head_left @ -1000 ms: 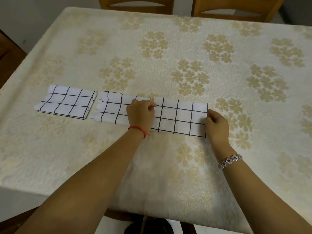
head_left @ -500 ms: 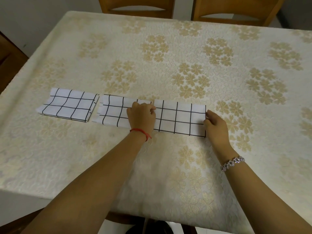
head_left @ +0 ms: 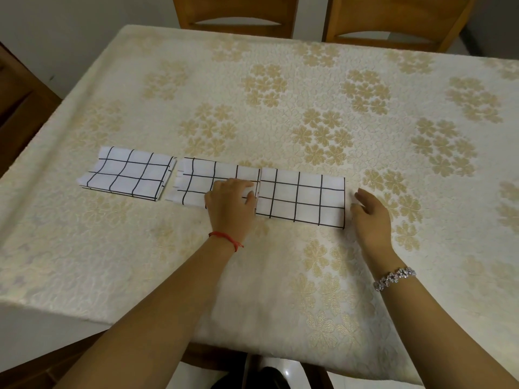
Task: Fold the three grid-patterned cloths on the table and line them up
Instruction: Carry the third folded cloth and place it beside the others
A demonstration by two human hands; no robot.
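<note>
Three grid-patterned cloths lay folded in a row across the near half of the table [head_left: 140, 262], on a cream cover patterned with gold flowers. The left cloth [head_left: 127, 175] sat a little apart from the others, its folded layers showing along the right edge. A narrow gap came next, then the middle cloth [head_left: 196, 175], and hard against that one's right end the right cloth [head_left: 302, 197]. Those two met edge to edge with no cover showing between them.

The left hand [head_left: 230, 206] was down on the right end of the middle cloth, right at that seam. Its fingers [head_left: 224, 186] were curled over the cloth and the thumb was drawn in, with a bit of white cloth caught between them. That was a pinch on the edge. A red string [head_left: 224, 237] ran round that wrist.

The right hand [head_left: 370, 211] sat just beside the right cloth's outer edge, low over the table. Its fingers were loose and spread and held nothing. Whether the fingertips actually brushed the cloth's edge, I could not tell. A sparkling bracelet [head_left: 394, 277] circled that wrist.

At the far side of the table stood one wooden chair [head_left: 233, 15] and a second wooden chair [head_left: 393, 21], both pushed in.
</note>
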